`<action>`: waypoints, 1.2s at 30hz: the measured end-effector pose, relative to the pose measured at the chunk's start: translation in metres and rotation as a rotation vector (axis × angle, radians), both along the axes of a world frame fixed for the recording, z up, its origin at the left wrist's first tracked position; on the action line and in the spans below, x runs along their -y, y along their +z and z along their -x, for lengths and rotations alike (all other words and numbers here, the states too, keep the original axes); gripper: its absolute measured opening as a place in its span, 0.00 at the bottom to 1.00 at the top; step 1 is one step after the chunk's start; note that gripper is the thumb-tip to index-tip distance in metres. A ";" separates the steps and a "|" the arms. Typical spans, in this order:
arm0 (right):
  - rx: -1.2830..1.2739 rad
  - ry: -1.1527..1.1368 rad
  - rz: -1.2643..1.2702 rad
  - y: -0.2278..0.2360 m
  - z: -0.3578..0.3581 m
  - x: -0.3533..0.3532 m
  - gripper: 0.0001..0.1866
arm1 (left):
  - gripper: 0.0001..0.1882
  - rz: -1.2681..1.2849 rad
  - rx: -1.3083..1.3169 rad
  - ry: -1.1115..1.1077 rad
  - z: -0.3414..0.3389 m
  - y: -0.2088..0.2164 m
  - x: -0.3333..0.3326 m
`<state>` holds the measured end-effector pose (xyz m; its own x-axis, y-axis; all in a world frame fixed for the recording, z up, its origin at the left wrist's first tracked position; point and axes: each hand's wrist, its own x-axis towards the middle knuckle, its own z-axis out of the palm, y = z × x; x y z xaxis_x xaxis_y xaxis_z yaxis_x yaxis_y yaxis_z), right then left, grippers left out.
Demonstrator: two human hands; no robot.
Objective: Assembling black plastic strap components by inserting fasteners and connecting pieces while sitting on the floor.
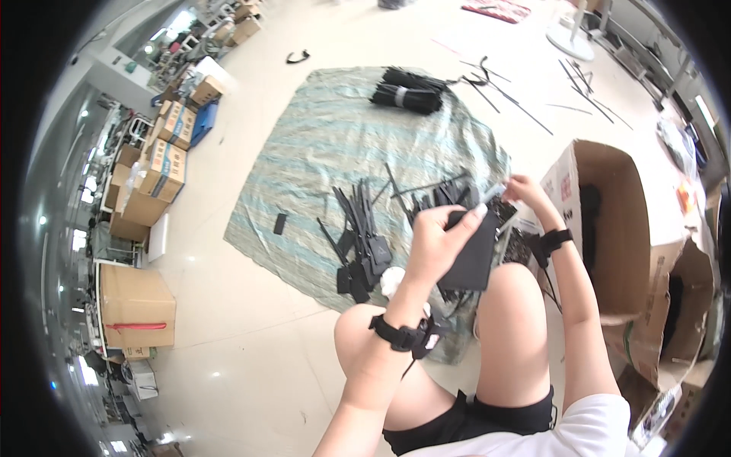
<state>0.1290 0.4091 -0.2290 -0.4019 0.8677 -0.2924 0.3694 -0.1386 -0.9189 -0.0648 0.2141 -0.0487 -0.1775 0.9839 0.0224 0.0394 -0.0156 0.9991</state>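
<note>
My left hand (439, 245) is closed round the top of a flat black rectangular piece (470, 255), its thumb lying along the upper edge, above my knees. To the right, the fingers of my right hand (522, 188) pinch the end of a pale bluish strip (495, 192) that reaches toward the black piece; what the strip is cannot be made out. On the striped cloth sheet (297, 152) left of my left hand lies a pile of black straps with flat square ends (364, 240). More black strips (438, 196) lie just beyond my hands, partly hidden.
A bundle of black strips (409, 91) with a grey band lies on the sheet's far side. Loose black strips (502, 91) are on the tiled floor. An open cardboard box (620, 251) stands close by my right arm. Stacked cartons (164, 164) line the left side.
</note>
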 end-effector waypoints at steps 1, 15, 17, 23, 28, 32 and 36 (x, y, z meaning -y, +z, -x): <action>0.145 0.060 -0.063 -0.055 0.000 -0.014 0.14 | 0.14 0.043 0.027 -0.026 -0.004 -0.004 0.002; 0.809 0.217 -0.225 -0.289 0.034 0.010 0.12 | 0.14 0.068 -0.145 -0.219 -0.018 -0.002 0.007; 0.833 0.202 -0.210 -0.273 0.030 0.008 0.12 | 0.14 0.070 -0.156 -0.213 -0.017 -0.002 0.006; 0.792 0.099 -0.435 -0.232 0.029 0.017 0.09 | 0.15 0.059 -0.107 -0.218 -0.016 0.014 0.010; 0.392 -0.179 -0.581 -0.178 0.002 0.024 0.03 | 0.16 0.006 -0.035 -0.215 -0.026 0.008 0.003; -0.027 -0.309 -0.496 -0.066 0.010 0.068 0.04 | 0.15 -0.021 -0.054 -0.134 -0.018 0.005 0.009; 0.032 -0.321 -0.433 0.031 -0.031 0.119 0.04 | 0.15 -0.075 -0.007 -0.119 -0.012 0.008 0.009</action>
<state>0.1601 0.2897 -0.1984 -0.0935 0.9894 0.1115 0.3997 0.1399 -0.9059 -0.0532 0.2050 -0.0405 -0.0589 0.9935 0.0977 0.0401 -0.0954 0.9946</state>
